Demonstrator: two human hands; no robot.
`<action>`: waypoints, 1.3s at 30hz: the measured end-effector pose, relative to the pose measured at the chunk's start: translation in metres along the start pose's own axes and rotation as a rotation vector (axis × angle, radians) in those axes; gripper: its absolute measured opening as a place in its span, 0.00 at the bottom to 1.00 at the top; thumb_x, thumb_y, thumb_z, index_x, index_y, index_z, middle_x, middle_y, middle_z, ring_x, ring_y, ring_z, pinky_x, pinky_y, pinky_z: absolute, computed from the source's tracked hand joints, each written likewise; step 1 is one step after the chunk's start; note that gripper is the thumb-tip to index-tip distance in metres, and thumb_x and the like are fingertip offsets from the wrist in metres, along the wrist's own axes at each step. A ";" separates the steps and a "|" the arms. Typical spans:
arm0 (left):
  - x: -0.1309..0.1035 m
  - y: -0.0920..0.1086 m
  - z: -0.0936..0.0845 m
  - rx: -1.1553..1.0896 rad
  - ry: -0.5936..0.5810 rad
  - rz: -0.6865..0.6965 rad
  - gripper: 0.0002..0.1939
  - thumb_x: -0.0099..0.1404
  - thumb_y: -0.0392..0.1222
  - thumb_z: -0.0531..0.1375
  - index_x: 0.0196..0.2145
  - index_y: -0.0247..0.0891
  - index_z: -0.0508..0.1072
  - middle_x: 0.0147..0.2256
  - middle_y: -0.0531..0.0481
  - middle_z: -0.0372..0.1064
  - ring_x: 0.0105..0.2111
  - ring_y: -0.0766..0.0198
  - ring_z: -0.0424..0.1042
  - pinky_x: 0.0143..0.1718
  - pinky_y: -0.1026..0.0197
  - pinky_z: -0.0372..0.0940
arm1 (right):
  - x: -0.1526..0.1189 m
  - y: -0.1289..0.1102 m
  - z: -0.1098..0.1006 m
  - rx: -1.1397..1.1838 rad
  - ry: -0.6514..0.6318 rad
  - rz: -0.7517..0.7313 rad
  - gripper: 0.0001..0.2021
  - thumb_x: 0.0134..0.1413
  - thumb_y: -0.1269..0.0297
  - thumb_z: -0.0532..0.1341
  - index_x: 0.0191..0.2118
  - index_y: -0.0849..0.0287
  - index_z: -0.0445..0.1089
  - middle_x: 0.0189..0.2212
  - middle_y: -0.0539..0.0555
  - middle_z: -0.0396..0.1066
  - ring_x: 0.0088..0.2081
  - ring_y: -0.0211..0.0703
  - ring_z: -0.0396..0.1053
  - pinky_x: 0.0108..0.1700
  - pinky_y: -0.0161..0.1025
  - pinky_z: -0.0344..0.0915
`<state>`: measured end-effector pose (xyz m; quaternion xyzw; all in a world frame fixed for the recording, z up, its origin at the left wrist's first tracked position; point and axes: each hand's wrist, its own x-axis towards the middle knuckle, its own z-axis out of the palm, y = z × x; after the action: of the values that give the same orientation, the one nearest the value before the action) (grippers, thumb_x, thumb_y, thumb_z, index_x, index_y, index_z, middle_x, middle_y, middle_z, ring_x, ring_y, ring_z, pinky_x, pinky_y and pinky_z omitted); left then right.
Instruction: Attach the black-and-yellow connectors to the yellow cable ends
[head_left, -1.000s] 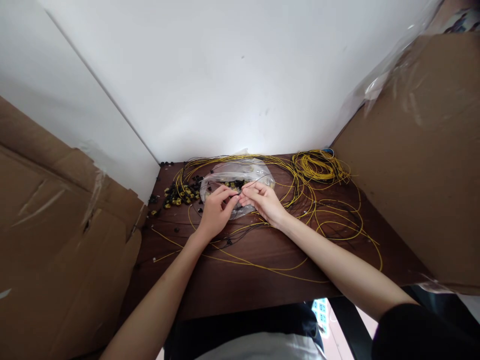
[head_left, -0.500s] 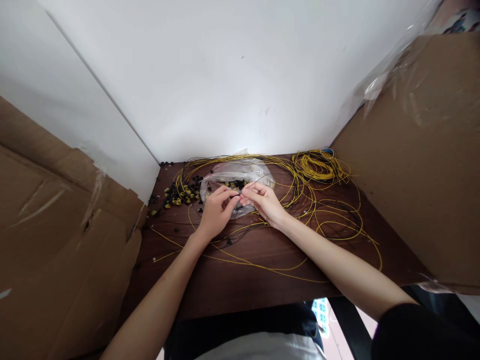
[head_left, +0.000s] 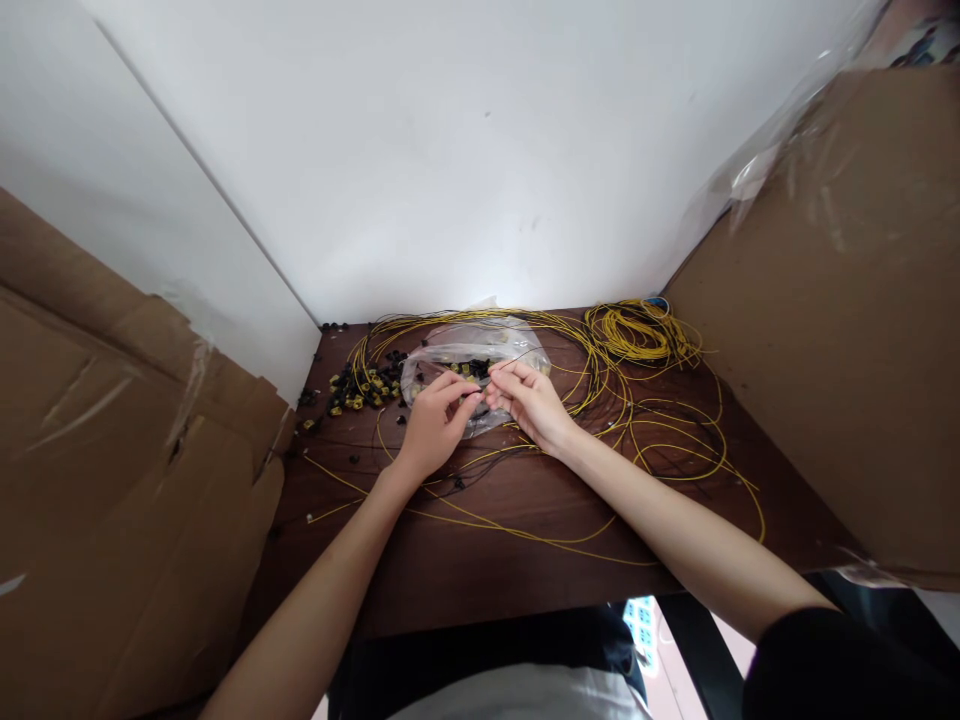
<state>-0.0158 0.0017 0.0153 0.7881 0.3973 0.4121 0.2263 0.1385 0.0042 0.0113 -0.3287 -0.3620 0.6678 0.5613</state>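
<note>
Over the clear plastic bag (head_left: 475, 337), my two hands meet, fingertips almost touching. My left hand (head_left: 437, 420) pinches a small black piece between thumb and forefinger; its exact kind is too small to make out. A thin black wire (head_left: 525, 352) arcs from the fingertips of my right hand (head_left: 534, 405), which is closed in a pinch on it. Black and yellow connectors (head_left: 465, 369) lie in the bag, partly behind my fingers. Left of the bag sits a pile of similar connectors (head_left: 360, 390) on the wires' ends.
Yellow and black wires (head_left: 600, 370) loop over the dark brown table (head_left: 525, 590). A coiled yellow bundle (head_left: 637, 332) lies at the back right. Cardboard stands on the left (head_left: 135, 480) and right (head_left: 832, 300), with a white wall (head_left: 465, 160) behind.
My right hand has shifted slightly to the right, its fingers a little more apart from my left fingertips. My left hand stays nearly in place, still pinching.
</note>
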 end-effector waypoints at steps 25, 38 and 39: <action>-0.001 -0.003 0.000 0.027 0.010 -0.020 0.10 0.64 0.38 0.54 0.33 0.36 0.75 0.30 0.46 0.73 0.31 0.62 0.70 0.35 0.60 0.63 | 0.001 0.003 -0.002 0.040 0.024 -0.011 0.15 0.37 0.60 0.71 0.29 0.61 0.68 0.22 0.50 0.73 0.24 0.35 0.71 0.28 0.31 0.69; 0.000 -0.004 0.001 0.013 -0.003 -0.040 0.10 0.64 0.39 0.54 0.33 0.35 0.75 0.29 0.47 0.73 0.31 0.62 0.70 0.34 0.61 0.63 | -0.002 0.000 0.000 -0.055 -0.007 -0.001 0.11 0.35 0.66 0.71 0.28 0.62 0.72 0.22 0.49 0.73 0.24 0.33 0.71 0.31 0.32 0.68; 0.000 -0.004 0.001 0.014 -0.005 -0.041 0.10 0.64 0.39 0.54 0.33 0.35 0.75 0.29 0.46 0.73 0.31 0.62 0.70 0.34 0.61 0.63 | -0.002 0.000 0.000 -0.057 -0.006 -0.002 0.11 0.35 0.66 0.71 0.28 0.62 0.72 0.21 0.49 0.73 0.24 0.33 0.70 0.31 0.33 0.68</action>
<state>-0.0171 0.0037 0.0121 0.7825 0.4156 0.4025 0.2300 0.1391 0.0024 0.0110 -0.3420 -0.3829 0.6578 0.5511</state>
